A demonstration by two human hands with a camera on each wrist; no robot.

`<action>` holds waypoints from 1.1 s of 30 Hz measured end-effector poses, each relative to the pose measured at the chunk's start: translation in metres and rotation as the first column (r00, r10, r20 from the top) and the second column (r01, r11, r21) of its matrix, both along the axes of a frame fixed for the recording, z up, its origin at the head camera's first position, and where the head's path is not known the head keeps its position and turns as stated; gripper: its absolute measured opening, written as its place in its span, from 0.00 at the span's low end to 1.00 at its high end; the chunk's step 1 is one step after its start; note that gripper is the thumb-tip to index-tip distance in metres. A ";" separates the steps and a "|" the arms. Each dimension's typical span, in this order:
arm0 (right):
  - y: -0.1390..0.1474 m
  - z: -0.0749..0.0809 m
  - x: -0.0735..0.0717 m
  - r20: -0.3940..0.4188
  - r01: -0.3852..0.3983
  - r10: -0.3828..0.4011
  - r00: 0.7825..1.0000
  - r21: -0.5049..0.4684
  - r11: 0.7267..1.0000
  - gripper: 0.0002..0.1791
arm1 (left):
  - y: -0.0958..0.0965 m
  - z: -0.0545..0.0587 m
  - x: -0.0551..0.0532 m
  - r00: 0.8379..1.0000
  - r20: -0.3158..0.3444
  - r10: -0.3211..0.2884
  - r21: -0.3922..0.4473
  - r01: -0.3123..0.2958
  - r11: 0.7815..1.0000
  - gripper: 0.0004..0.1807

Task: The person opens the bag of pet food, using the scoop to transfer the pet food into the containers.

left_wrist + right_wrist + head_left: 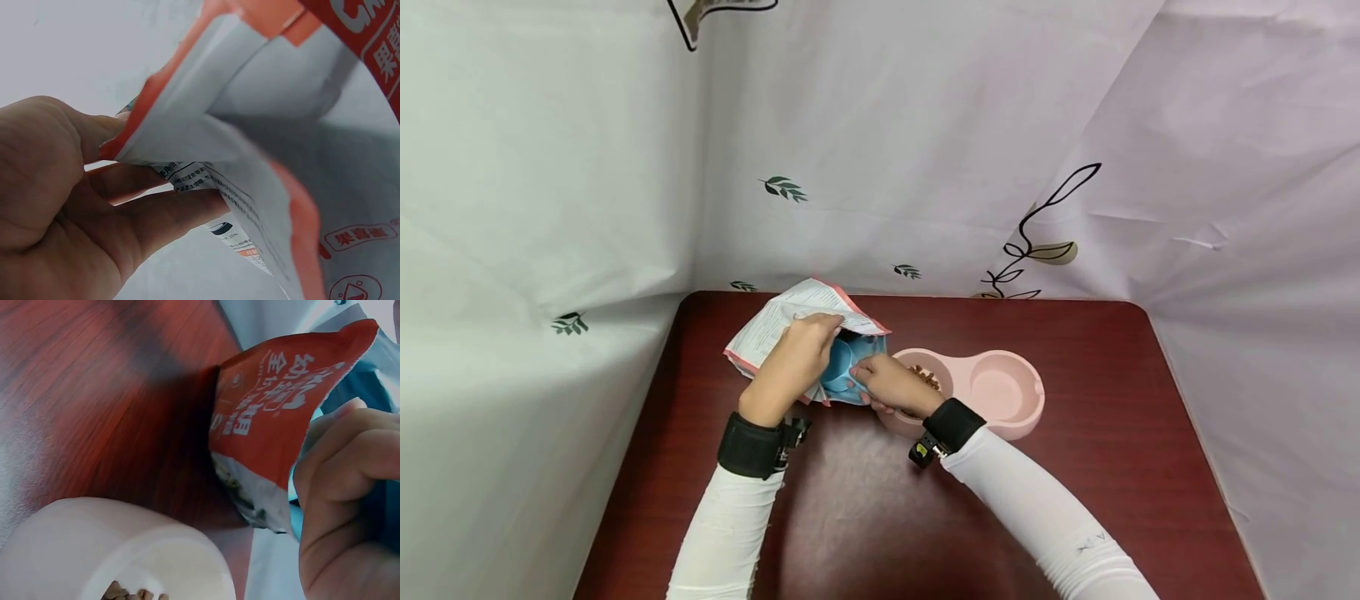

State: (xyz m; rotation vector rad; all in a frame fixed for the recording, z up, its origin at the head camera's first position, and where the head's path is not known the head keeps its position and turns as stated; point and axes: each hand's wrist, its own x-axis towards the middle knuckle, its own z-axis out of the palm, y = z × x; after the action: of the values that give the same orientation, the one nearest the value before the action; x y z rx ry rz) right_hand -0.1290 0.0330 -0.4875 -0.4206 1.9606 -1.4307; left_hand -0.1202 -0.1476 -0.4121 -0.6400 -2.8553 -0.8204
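Left hand: fingers and thumb pinch the upper edge of the printed pet-food bag, lifting that flap so the mouth gapes
Right hand: fingers curl round the handle of the light-blue scoop, close by the left hand
Bag's place: leans beneath the left hand, its mouth turned toward the right hand
Scoop's place: between the two hands, its cup at the bag's mouth; whether it holds anything I cannot tell
Pink double bowl: just beside the right hand, partly under that wrist, on the dark-red table
Brown kibble: in the bowl's well nearer the right hand, partly hidden by that hand
Good scooping: best to keep the left pinch high and steady so the flap does not sag onto the cup, tip the scoop's lip down going in, then level it before it clears the edge
Likely trouble: a soft bag could slump or swing if the left grip slackens, and a tilted cup could shed pieces short of the bowl
Bag's material: thin, crinkled, flexible sheet with coral-red edging, white printed back, red front with white characters, pale lining
Other textures: scoop cup smooth and rounded; bowl matte-looking, two round wells joined at a waist; kibble small, chunky; tabletop wood-grained with a sheen
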 end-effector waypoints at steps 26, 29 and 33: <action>0.010 -0.010 0.001 -0.016 -0.034 0.033 0.999 -0.080 0.996 0.24 | -0.004 -0.002 -0.002 1.000 -0.001 -0.006 0.012 0.006 1.000 0.16; 0.014 -0.008 0.002 -0.014 -0.039 0.038 0.999 -0.067 0.997 0.24 | -0.005 -0.001 -0.002 1.000 0.002 -0.001 0.006 0.001 1.000 0.16; 0.021 -0.009 0.003 -0.021 -0.039 0.038 0.999 -0.056 0.998 0.24 | -0.006 0.000 -0.003 1.000 -0.001 0.003 0.004 -0.003 1.000 0.16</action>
State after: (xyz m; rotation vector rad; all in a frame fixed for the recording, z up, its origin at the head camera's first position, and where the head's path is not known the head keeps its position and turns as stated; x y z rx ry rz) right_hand -0.1256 0.0540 -0.4961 -0.4972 1.9208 -1.4653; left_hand -0.1235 -0.1533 -0.4125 -0.6347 -2.8529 -0.8245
